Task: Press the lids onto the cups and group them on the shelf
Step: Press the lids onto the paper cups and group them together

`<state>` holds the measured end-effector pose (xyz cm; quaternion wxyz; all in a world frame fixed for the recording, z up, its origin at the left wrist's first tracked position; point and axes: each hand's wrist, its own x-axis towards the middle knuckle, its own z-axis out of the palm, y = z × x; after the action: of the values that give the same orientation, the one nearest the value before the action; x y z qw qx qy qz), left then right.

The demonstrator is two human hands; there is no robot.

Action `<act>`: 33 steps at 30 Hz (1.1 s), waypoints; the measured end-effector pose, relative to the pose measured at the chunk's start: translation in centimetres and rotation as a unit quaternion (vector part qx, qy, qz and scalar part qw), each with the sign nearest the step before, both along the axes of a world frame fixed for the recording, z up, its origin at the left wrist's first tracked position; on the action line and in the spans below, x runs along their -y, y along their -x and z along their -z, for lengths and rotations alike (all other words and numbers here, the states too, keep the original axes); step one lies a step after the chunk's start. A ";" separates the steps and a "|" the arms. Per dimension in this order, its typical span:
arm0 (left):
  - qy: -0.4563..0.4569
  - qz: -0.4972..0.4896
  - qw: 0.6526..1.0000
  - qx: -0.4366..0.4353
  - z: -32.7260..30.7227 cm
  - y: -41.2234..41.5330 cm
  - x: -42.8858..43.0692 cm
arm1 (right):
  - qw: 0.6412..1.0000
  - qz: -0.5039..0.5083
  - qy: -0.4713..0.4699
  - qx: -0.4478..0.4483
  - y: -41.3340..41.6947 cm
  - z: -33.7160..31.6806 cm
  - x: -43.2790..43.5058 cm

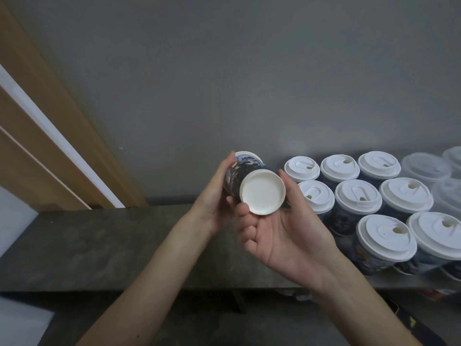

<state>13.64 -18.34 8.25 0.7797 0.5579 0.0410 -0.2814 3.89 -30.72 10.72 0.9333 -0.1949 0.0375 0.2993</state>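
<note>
Grey wall [249, 71] behind; wooden door frame [50, 121] runs down at far left. Dark stone-look shelf [99, 245] spans the view, front edge near the forearms.

- Printed paper cup [237, 174] held in the air above mid-shelf, lying nearly on its side, white base facing the camera, white lid [245, 154] on the far end
- Left hand [214, 201] wraps the cup's side, fingers curled round it
- Right hand [282, 236] cradles the base end, thumb on one side, curled fingers below
- Lidded cups [356, 196] stand packed in rows at the right end of the shelf, the nearest just beside the right thumb
- Clear plastic lids [424, 166] at far right, behind the group
- Left half of the shelf lies bare up to the wall and door frame
</note>
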 end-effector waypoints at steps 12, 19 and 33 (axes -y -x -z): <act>-0.155 -0.084 0.962 0.206 -1.0 -0.6 -1.0 | 0.948 0.067 0.302 0.081 -0.8 3.2 0.8; 0.004 -0.066 0.989 0.135 -0.4 -0.8 -1.2 | 0.987 -0.011 0.147 0.071 -0.5 3.1 0.7; 0.044 -0.037 0.996 0.070 0.4 -0.4 -0.4 | 0.989 -0.018 0.130 0.066 -0.8 3.9 1.1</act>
<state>14.08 -17.93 7.87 0.8145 0.5392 -0.0060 -0.2140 4.65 -31.83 6.80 0.8950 -0.3342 0.0107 0.2951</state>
